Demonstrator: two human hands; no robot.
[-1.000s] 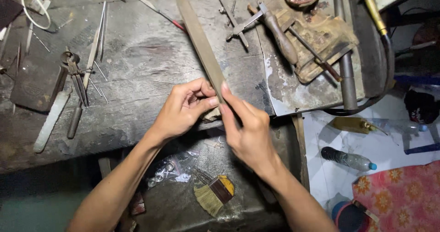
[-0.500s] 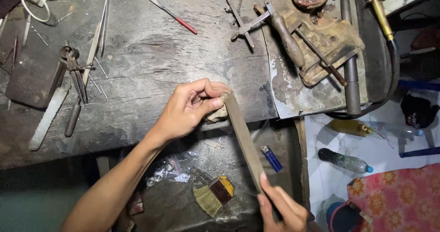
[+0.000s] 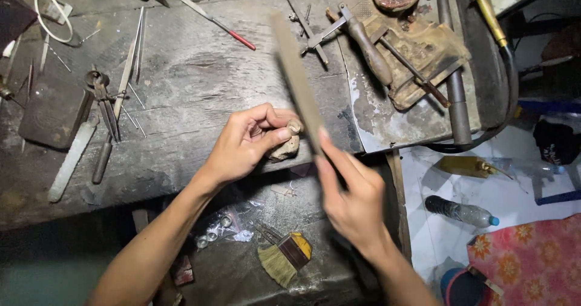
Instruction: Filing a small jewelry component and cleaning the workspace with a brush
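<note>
My left hand [image 3: 251,139] pinches a small metal piece [image 3: 295,126] between thumb and forefinger, pressed against a worn wooden peg [image 3: 283,150] at the front edge of the dark wooden workbench [image 3: 193,82]. My right hand [image 3: 351,194] grips the near end of a long flat metal file [image 3: 296,79]. The file slants up and away over the bench, its blade lying against the small piece. Motion blur softens the file and the right hand.
Pliers [image 3: 103,100], tweezers and thin rods lie on the bench's left. A red-tipped tool [image 3: 209,17] rests at the back. A torch head and metal block [image 3: 417,46] sit right. Below, a small brush [image 3: 284,257]; a plastic bottle [image 3: 460,211] lies on the floor.
My right hand pulled the file down and back toward me, then pushed it forward again across the small piece. My left hand stayed on the peg.
</note>
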